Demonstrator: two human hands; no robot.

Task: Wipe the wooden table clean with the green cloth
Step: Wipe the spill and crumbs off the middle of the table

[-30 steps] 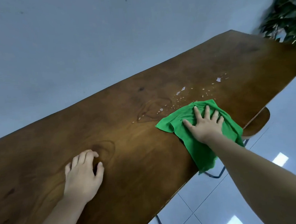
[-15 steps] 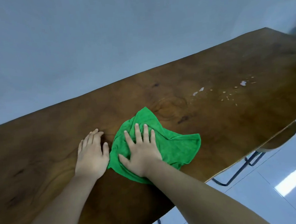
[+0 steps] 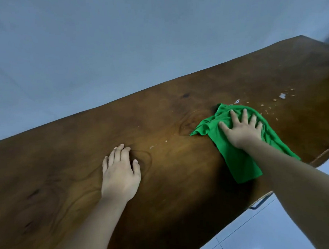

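Note:
A long dark wooden table [image 3: 182, 181] runs from the lower left to the upper right. The green cloth [image 3: 239, 158] lies crumpled on its right part, one end hanging over the near edge. My right hand [image 3: 241, 131] presses flat on the cloth with fingers spread. My left hand [image 3: 120, 173] rests flat on the bare wood to the left, fingers together. Small white crumbs and flecks [image 3: 282, 95] are scattered on the wood just beyond and to the right of the cloth, and a few faint specks [image 3: 161, 142] lie between the hands.
A grey wall [image 3: 135, 39] stands behind the table's far edge. White floor tiles [image 3: 253, 234] show below the near edge at the lower right, with a dark metal frame [image 3: 259, 205] under the tabletop. A wooden seat [image 3: 325, 155] pokes out at the right.
My right hand has slid the cloth back to the right, away from my left hand and up to the crumbs. My left hand stays on the wood.

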